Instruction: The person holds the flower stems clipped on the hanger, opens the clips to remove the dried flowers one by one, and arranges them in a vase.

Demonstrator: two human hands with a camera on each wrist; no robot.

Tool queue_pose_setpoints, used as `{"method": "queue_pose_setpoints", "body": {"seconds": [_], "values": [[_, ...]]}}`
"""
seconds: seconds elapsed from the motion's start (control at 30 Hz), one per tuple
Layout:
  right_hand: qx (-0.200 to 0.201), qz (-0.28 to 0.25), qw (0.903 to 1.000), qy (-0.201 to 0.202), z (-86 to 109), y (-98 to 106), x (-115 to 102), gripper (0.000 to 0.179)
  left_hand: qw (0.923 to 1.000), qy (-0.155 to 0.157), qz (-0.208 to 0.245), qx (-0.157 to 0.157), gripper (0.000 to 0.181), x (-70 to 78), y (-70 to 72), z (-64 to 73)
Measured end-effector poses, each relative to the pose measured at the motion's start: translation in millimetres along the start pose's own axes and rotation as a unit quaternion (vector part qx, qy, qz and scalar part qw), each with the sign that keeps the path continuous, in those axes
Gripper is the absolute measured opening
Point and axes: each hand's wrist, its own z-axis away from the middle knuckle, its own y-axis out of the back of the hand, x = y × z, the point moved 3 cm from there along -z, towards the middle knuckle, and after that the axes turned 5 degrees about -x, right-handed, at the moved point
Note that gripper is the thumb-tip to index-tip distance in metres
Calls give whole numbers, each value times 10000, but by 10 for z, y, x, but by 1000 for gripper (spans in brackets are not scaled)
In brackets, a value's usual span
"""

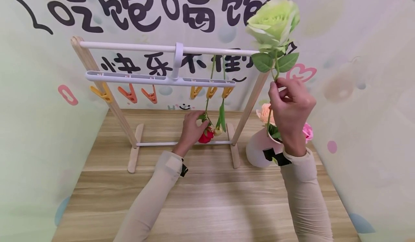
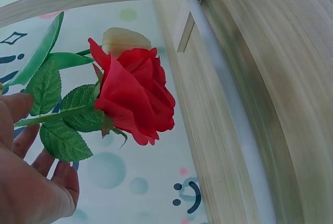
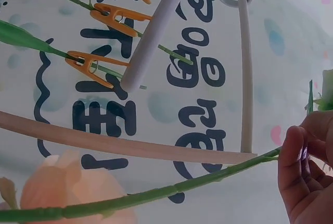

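My right hand (image 1: pixel 291 101) pinches the stem of a pale green rose (image 1: pixel 273 24), lifted upright beside the rack's right end. Its long green stem (image 3: pixel 156 195) runs down past the hand toward the white vase (image 1: pixel 254 150). My left hand (image 1: pixel 192 126) has its thumb and fingers around the stem of a red rose (image 2: pixel 135 96), just behind the bloom. That rose hangs head down from a yellow clothespin (image 1: pixel 212 92). Close beside it hangs a cream tulip-like flower (image 2: pixel 125 40), its stem gripped by another yellow clothespin (image 3: pixel 93 65).
The clothespins hang from a pale hanger (image 1: pixel 129 78) hooked on the rack's white top bar (image 1: pixel 129 47). Orange clothespins (image 1: pixel 129 93) hang on its left half. In the vase are a peach rose (image 1: pixel 265 113) and a pink flower (image 1: pixel 308 132). The wooden table (image 1: pixel 207 198) meets walls behind and beside.
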Motion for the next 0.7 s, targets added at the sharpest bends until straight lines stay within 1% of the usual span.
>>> {"method": "queue_pose_setpoints", "body": {"seconds": [0.1, 0.3, 0.7], "values": [[125, -100, 9998, -84, -18, 34, 12, 12, 10000, -64, 8, 52, 34, 8, -4, -5], [342, -249, 9991, -91, -47, 89, 12, 11, 10000, -80, 2, 57, 33, 5, -23, -22], [551, -192, 9982, -112, -86, 170, 16, 13, 9999, -5, 71, 84, 29, 23, -39, -44]]}}
